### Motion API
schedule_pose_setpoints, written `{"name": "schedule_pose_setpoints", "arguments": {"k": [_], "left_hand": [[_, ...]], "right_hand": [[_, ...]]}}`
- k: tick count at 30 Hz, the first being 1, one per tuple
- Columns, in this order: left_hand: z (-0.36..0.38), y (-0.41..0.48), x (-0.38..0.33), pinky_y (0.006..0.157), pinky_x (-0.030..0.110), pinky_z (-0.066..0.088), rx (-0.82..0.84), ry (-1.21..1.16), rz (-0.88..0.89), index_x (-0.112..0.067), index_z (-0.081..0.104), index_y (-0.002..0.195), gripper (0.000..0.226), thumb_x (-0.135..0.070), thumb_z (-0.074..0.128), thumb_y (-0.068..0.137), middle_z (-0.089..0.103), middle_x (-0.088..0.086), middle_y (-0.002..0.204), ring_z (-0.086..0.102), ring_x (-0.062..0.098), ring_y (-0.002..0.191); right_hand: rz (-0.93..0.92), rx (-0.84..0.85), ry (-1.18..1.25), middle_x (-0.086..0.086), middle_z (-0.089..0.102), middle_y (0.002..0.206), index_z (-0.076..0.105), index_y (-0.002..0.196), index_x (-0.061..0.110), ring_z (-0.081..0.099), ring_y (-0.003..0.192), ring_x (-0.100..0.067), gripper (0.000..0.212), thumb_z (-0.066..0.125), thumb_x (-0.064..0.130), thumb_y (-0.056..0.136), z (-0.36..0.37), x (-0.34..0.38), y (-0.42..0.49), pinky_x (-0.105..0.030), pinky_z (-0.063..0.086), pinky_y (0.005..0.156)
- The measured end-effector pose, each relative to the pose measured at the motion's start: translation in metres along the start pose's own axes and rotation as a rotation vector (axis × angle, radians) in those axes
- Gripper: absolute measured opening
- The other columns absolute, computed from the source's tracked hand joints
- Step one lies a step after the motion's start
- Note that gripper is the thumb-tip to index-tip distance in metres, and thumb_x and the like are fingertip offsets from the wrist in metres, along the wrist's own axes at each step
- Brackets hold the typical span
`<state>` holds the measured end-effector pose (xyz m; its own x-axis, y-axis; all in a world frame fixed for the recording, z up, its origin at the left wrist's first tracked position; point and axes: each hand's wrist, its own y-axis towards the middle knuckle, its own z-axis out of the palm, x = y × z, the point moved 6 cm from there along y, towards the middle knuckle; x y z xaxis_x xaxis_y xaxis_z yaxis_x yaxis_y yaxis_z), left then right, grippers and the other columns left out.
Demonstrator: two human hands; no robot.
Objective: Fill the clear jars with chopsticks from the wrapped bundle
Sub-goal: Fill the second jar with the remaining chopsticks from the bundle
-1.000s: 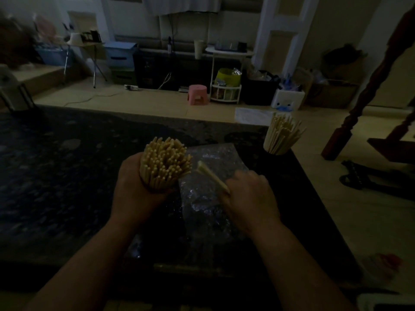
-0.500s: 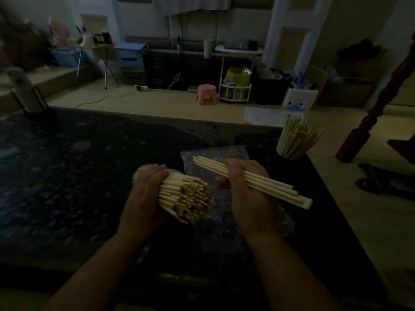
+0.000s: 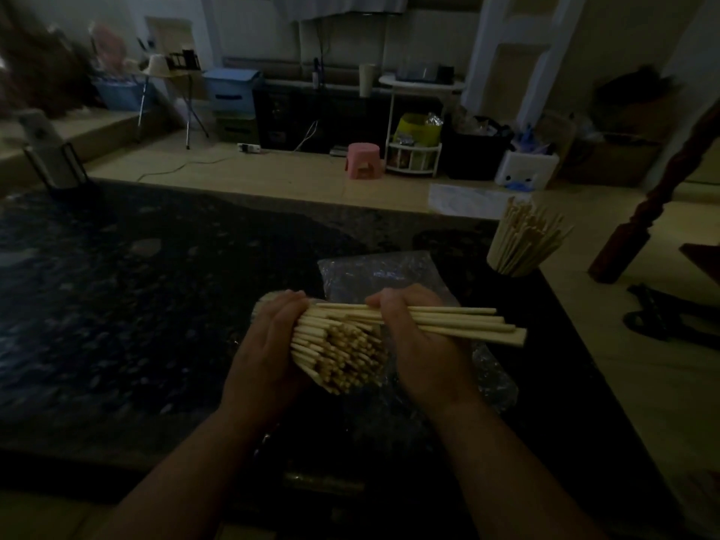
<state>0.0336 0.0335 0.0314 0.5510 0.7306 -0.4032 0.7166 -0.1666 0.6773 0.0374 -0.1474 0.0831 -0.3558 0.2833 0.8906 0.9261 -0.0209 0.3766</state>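
My left hand (image 3: 265, 344) grips a thick bundle of pale wooden chopsticks (image 3: 343, 354), its cut ends facing me and tilted right. My right hand (image 3: 420, 344) is closed on a small handful of chopsticks (image 3: 467, 325) that lie nearly level, pointing right, their left ends against the bundle. Under both hands lies crumpled clear plastic wrap (image 3: 374, 270) on the dark speckled counter (image 3: 156, 305). At the counter's far right corner stands a jar (image 3: 518, 263), hard to make out in the dim light, full of fanned-out chopsticks.
The counter's right edge runs close beside the jar, with tiled floor beyond. A dark wooden post (image 3: 639, 228) stands right of the jar. A pink stool (image 3: 362, 159), a white rack (image 3: 415, 150) and boxes sit on the floor far behind.
My left hand tipped the bundle from upright to lying on its side. My right hand drew a handful of chopsticks out, and now holds it level against the bundle.
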Motion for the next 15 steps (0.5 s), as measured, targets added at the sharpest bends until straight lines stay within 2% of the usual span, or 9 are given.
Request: {"name": "schedule_pose_setpoints", "arguments": {"k": [3, 5, 8, 10, 11, 13, 15], "left_hand": [[0.006, -0.001, -0.003, 0.107, 0.041, 0.038, 0.021, 0.006, -0.005, -0.014, 0.042, 0.132, 0.065, -0.042, 0.063, 0.076, 0.050, 0.012, 0.136, 0.040, 0.017, 0.131], [0.011, -0.001, -0.006, 0.108, 0.042, 0.038, 0.033, 0.003, 0.020, -0.013, 0.043, 0.132, 0.064, -0.039, 0.065, 0.078, 0.046, 0.008, 0.137, 0.042, 0.020, 0.131], [0.015, 0.000, -0.007, 0.107, 0.045, 0.039, 0.064, 0.017, 0.037, -0.013, 0.043, 0.132, 0.065, -0.035, 0.068, 0.077, 0.046, 0.008, 0.138, 0.044, 0.025, 0.131], [0.015, 0.003, -0.007, 0.107, 0.043, 0.039, 0.086, 0.028, 0.010, -0.014, 0.043, 0.133, 0.067, -0.038, 0.067, 0.076, 0.048, 0.011, 0.139, 0.042, 0.023, 0.132], [0.015, 0.004, -0.007, 0.106, 0.041, 0.038, 0.092, 0.032, -0.005, -0.015, 0.043, 0.133, 0.068, -0.041, 0.065, 0.075, 0.049, 0.012, 0.139, 0.042, 0.022, 0.132], [0.014, 0.005, -0.009, 0.104, 0.039, 0.038, 0.090, 0.024, -0.025, -0.015, 0.042, 0.133, 0.069, -0.044, 0.062, 0.074, 0.051, 0.013, 0.138, 0.043, 0.021, 0.130], [0.014, 0.006, -0.010, 0.102, 0.038, 0.038, 0.097, 0.018, -0.035, -0.016, 0.040, 0.134, 0.072, -0.044, 0.065, 0.073, 0.052, 0.014, 0.137, 0.044, 0.021, 0.128]], "right_hand": [[0.006, 0.121, -0.067, 0.007, 0.059, 0.091, 0.074, 0.084, 0.025, 0.060, 0.083, -0.003, 0.022, 0.056, 0.031, 0.094, 0.010, -0.006, -0.004, -0.013, 0.046, 0.073], [0.046, 0.156, 0.003, 0.005, 0.059, 0.095, 0.075, 0.086, 0.024, 0.061, 0.085, -0.003, 0.018, 0.059, 0.031, 0.092, 0.016, -0.010, -0.008, -0.011, 0.045, 0.074], [0.138, 0.212, 0.150, 0.004, 0.062, 0.106, 0.071, 0.092, 0.029, 0.063, 0.098, -0.006, 0.025, 0.053, 0.044, 0.086, 0.021, -0.017, -0.008, -0.023, 0.048, 0.087], [0.205, 0.285, 0.281, 0.001, 0.063, 0.115, 0.070, 0.103, 0.025, 0.063, 0.106, -0.011, 0.041, 0.053, 0.054, 0.080, 0.022, -0.021, -0.008, -0.032, 0.049, 0.094], [0.230, 0.318, 0.331, 0.002, 0.063, 0.118, 0.067, 0.109, 0.026, 0.062, 0.108, -0.011, 0.045, 0.056, 0.056, 0.077, 0.021, -0.021, -0.009, -0.032, 0.050, 0.094], [0.220, 0.346, 0.394, 0.009, 0.060, 0.120, 0.059, 0.115, 0.033, 0.061, 0.108, -0.002, 0.043, 0.066, 0.046, 0.075, 0.021, -0.016, -0.010, -0.022, 0.051, 0.087], [0.115, 0.215, 0.386, 0.009, 0.058, 0.116, 0.055, 0.114, 0.034, 0.059, 0.105, 0.000, 0.048, 0.073, 0.035, 0.070, 0.014, -0.009, -0.006, -0.016, 0.049, 0.081]]}}
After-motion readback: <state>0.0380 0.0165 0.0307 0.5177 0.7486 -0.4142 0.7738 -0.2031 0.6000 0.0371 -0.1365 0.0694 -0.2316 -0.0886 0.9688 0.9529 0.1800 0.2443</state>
